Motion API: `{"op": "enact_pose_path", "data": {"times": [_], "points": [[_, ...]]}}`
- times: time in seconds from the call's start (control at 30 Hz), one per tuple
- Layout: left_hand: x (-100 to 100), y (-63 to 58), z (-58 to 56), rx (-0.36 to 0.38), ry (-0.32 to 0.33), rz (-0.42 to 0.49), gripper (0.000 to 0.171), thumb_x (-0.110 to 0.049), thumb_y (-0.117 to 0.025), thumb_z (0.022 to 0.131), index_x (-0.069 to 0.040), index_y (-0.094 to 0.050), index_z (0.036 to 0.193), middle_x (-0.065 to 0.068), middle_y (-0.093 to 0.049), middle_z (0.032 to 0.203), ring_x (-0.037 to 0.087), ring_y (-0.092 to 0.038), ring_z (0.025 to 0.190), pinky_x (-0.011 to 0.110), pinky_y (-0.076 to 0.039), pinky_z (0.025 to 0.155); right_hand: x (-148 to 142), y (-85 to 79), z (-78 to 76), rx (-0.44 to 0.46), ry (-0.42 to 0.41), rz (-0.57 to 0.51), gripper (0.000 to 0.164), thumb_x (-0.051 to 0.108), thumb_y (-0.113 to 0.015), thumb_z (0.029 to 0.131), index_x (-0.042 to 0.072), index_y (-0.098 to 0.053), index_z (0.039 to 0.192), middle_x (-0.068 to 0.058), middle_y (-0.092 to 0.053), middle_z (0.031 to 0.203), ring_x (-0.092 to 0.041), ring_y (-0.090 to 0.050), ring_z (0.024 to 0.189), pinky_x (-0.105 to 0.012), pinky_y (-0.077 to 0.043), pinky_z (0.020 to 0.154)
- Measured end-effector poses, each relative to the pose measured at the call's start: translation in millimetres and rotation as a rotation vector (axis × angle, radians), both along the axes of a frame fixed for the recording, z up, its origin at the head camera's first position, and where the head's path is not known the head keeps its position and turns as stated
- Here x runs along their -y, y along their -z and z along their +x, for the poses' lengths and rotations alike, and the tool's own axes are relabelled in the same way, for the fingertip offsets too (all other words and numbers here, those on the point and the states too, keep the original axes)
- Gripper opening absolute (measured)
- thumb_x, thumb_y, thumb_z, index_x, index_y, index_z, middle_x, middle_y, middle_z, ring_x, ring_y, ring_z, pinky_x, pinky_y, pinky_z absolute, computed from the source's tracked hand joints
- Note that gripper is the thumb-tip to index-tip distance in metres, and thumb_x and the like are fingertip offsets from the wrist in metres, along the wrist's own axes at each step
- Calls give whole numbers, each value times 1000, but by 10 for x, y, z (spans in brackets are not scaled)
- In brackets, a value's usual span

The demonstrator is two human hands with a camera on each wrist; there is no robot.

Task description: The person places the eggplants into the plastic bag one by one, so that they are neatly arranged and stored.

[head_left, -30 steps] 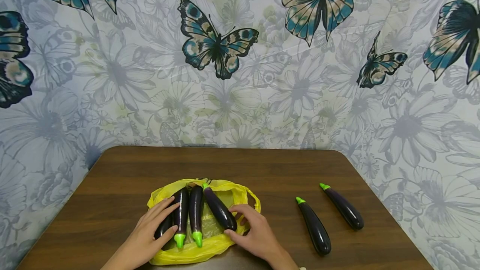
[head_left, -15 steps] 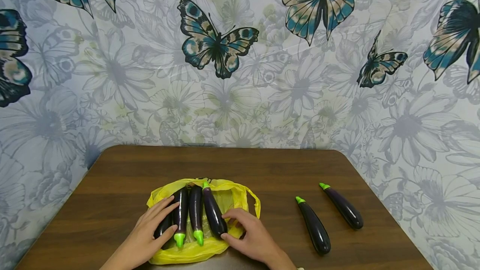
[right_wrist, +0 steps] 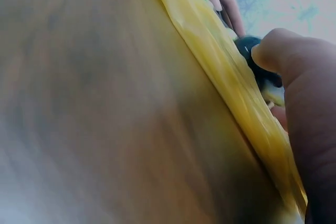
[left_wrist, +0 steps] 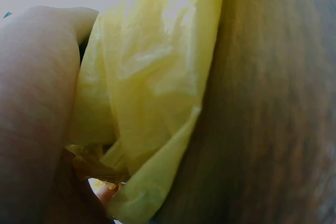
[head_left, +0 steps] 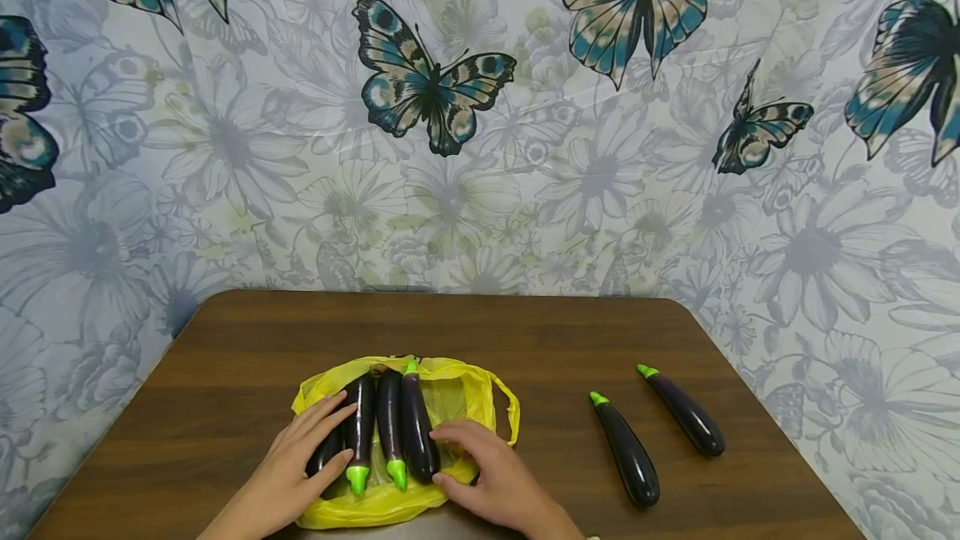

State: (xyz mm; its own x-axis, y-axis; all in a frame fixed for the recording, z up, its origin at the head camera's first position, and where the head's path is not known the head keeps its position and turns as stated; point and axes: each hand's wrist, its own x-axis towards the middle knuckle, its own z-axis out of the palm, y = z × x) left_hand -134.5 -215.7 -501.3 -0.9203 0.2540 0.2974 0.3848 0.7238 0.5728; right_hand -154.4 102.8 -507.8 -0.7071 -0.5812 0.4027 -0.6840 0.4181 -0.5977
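Several dark purple eggplants lie side by side in an opened yellow plastic bag (head_left: 375, 513) in the head view. My left hand (head_left: 281, 465) rests at the bag's left edge, fingers extended over the leftmost eggplant (head_left: 325, 450) and touching the one beside it (head_left: 361, 419). Another eggplant (head_left: 391, 415) has its green stem toward me. My right hand (head_left: 498, 473) has thumb and index finger on the fat end of the rightmost eggplant in the bag (head_left: 417, 423), whose stem points away. In the right wrist view, the thumb (right_wrist: 270, 51) touches a dark eggplant (right_wrist: 249, 51).
Two more eggplants lie on the brown wooden table (head_left: 525, 332) to the right, one nearer (head_left: 628, 457) and one farther (head_left: 684, 413). A bag handle loop (head_left: 512, 415) sticks out at the right. Behind the table hangs a butterfly-patterned backdrop (head_left: 465, 215).
My right hand has moved left, and the fat end of the rightmost bagged eggplant has swung left with it, so it lies closer alongside the others. The left hand has stayed put.
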Motion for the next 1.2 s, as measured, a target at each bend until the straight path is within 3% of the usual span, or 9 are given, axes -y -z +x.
{"op": "enact_pose_path", "data": {"times": [0.27, 0.6, 1.0, 1.2], "points": [[6, -4, -3, 2, -4, -12, 56, -37, -69, 100, -22, -54, 151, 13, -45, 159, 44, -41, 143, 79, -35, 97, 75, -12, 44, -49, -4, 95, 50, 35, -69, 100, 29, -55, 148, 6, -49, 155, -15, -56, 133, -37, -54, 103], [2, -11, -2, 8, -11, -12, 56, -37, -70, 99, -22, -54, 151, 14, -46, 158, 44, -41, 143, 79, -34, 98, 72, -24, 51, 59, -52, 85, 55, 45, -74, 95, 35, -54, 146, 12, -48, 152, -10, -56, 132, -33, -53, 103], [3, -7, 0, -8, -5, -3, 56, -36, -70, 99, -21, -55, 150, 13, -46, 158, 43, -41, 143, 79, -35, 98, 80, -37, 45, 136, -6, 115, 52, 45, -64, 102, 33, -49, 150, 11, -48, 157, -15, -51, 142, -39, -48, 111], [1, -1, 1, -10, -5, -1, 56, -35, -71, 99, -20, -55, 150, 13, -46, 158, 42, -41, 143, 78, -35, 98, 86, -30, 45, 127, 1, 139, 53, 43, -61, 104, 33, -46, 153, 9, -45, 159, -16, -49, 144, -41, -48, 111]]}}
